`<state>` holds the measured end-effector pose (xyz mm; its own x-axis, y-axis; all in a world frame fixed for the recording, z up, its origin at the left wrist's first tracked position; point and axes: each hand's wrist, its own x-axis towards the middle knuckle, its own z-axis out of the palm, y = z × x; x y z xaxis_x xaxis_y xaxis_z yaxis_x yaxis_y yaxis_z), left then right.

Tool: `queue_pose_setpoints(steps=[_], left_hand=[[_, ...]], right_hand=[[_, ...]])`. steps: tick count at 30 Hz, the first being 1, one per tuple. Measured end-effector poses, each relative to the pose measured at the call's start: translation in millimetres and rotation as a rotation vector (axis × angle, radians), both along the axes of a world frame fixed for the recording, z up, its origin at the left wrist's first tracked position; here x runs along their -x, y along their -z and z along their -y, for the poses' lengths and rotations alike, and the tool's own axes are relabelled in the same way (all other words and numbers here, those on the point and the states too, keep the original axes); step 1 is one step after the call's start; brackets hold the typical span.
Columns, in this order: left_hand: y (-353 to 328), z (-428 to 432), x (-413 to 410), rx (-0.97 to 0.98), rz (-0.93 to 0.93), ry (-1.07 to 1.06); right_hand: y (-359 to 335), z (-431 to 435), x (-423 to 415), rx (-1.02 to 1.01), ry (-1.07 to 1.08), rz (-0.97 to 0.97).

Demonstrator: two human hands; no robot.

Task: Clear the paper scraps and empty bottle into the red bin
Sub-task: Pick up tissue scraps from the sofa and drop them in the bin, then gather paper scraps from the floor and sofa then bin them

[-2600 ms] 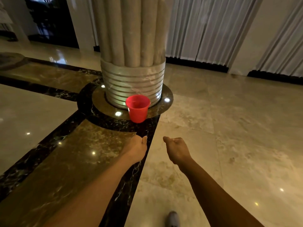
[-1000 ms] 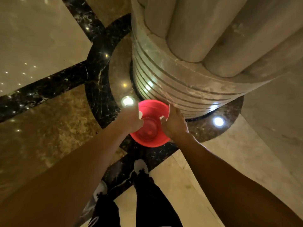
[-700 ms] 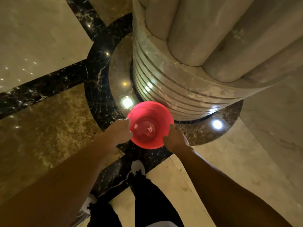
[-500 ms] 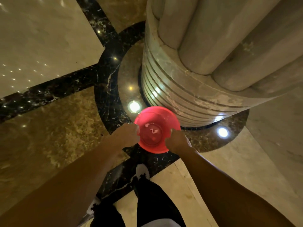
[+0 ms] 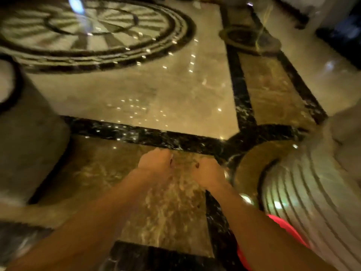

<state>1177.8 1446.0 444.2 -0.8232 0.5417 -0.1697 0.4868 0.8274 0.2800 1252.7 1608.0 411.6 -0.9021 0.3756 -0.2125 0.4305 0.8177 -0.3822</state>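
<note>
Both arms reach forward, left hand (image 5: 154,160) and right hand (image 5: 209,172) curled into fists, seemingly empty through the blur, over marble floor (image 5: 156,90); red bin (image 5: 281,224) behind the right forearm, beside the column base (image 5: 304,192).

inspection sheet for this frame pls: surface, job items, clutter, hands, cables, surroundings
Surface: polished marble floor with black inlay bands; frame is motion-blurred.
Job's things: red bin at lower right, mostly hidden behind the right forearm, beside the column base. Paper scraps and bottle: nothing seen.
Clutter: nothing seen.
Hands: left hand and right hand both out over the floor, apart, fingers curled in; whether either holds anything cannot be told.
Cables: nothing seen.
Surroundings: round floor medallion at upper left; ribbed column base at right; blurred pale mass at the left edge, unidentifiable.
</note>
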Motion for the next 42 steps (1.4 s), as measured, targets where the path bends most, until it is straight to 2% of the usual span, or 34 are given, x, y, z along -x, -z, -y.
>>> queue_pose_setpoints(steps=[1,2,4,5,11,14,20,25,30,36,42], left_hand=[[7,-1,5,-0.006,-0.031,-0.003],[-14,78,30,-0.004,-0.083,-0.160],[-20,102,42,0.004,-0.097,-0.196],[-28,201,65,0.013,-0.153,-0.374],[-14,403,81,0.052,-0.204,-0.799],[0,481,89,0.051,-0.233,-0.989],[15,602,152,0.101,-0.218,-1.188],[6,696,201,0.124,-0.321,-1.313],[17,807,242,0.143,-0.324,-1.424],[53,986,312,0.163,-0.241,-1.431],[44,1158,420,0.060,-0.218,-1.324]], right_hand=[[-5,2,-1,0.005,0.020,-0.007],[-15,71,51,-0.032,-0.156,-0.088],[-23,93,65,-0.024,-0.173,-0.088],[-34,182,122,-0.012,-0.380,-0.159],[-49,368,216,0.028,-0.735,-0.237],[-41,450,262,0.027,-0.916,-0.252],[-33,595,366,-0.048,-1.160,-0.207],[-47,723,433,-0.067,-1.330,-0.206],[-29,859,471,-0.057,-1.471,-0.191],[6,1046,537,-0.115,-1.460,-0.165],[-22,1195,616,-0.180,-1.380,-0.136]])
